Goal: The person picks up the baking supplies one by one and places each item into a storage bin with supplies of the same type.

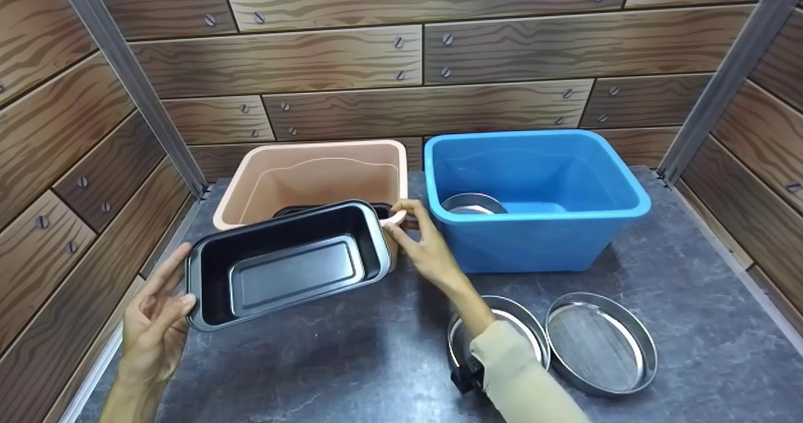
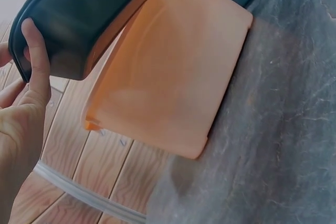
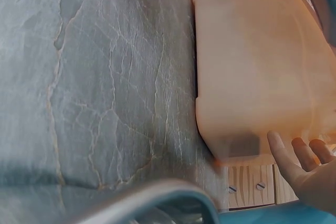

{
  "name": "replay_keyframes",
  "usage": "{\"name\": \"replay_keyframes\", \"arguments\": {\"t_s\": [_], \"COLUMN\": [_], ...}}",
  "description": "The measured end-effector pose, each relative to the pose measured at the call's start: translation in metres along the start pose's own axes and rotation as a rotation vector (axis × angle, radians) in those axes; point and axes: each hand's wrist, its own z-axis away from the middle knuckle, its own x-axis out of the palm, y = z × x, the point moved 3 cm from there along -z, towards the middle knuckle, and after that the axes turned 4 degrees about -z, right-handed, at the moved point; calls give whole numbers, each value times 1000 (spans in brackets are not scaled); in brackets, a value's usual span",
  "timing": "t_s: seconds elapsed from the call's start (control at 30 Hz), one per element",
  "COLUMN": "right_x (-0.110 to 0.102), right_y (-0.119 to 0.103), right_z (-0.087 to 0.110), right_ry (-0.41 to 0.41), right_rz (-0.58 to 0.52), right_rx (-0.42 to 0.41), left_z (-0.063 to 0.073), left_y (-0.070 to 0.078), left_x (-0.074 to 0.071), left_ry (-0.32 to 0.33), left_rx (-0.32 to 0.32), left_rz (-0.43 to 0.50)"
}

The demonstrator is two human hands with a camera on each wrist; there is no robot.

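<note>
Black metal forms the loaf pan [image 1: 295, 272], which is held above the worktop [image 1: 351, 360], in front of the tan bin [image 1: 326, 165]. The pan is tilted, with its opening toward the head camera and its right end higher than its left. The left hand [image 1: 154, 322] grips the left end of the pan; the thumb bears on the near side of the rim and the fingers are clamped behind it. The right hand [image 1: 426, 244] is at the near right corner of the tan bin, beside the right end of the pan. Its thumb and forefinger pinch the bin rim; the remaining fingers are spread apart in the right wrist view. Contact between the loaf pan and the bin cannot be determined.

The tan bin stands toward the far left corner of the worktop and contains a dark pan [image 1: 382, 210], mostly hidden. The blue bin [image 1: 527, 241] stands beside it, along the far edge, with a round metal pan [image 1: 473, 204] inside at its left end. Toward the near right corner of the worktop lie two round tins [image 1: 602, 348], side by side; the right forearm and sleeve [image 1: 524, 373] partly cover the left one. Wood-patterned panels [image 1: 339, 53] enclose the worktop.
</note>
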Motion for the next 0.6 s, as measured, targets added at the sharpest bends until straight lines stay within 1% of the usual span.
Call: {"name": "replay_keyframes", "arguments": {"t_s": [0.07,0.17,0.27,0.33,0.53,0.6], "right_x": [0,0,-1,-1,-1,-1], "right_y": [1,1,0,0,0,0], "right_z": [0,0,1,1,1,1], "right_ry": [-3,-6,-6,-7,-11,-10], "right_rz": [-8,-9,-7,-7,-7,-4], "right_rx": [14,15,10,7,19,24], "left_z": [-3,-7,-12,-15,-24,-28], "left_y": [1,1,1,1,-1,-2], "left_x": [2,4,5,7,8,8], "left_ry": [-8,-17,-9,12,105,123], "left_rx": [17,30,35,38,67,69], "left_rz": [10,36,62,66,96,112]}}
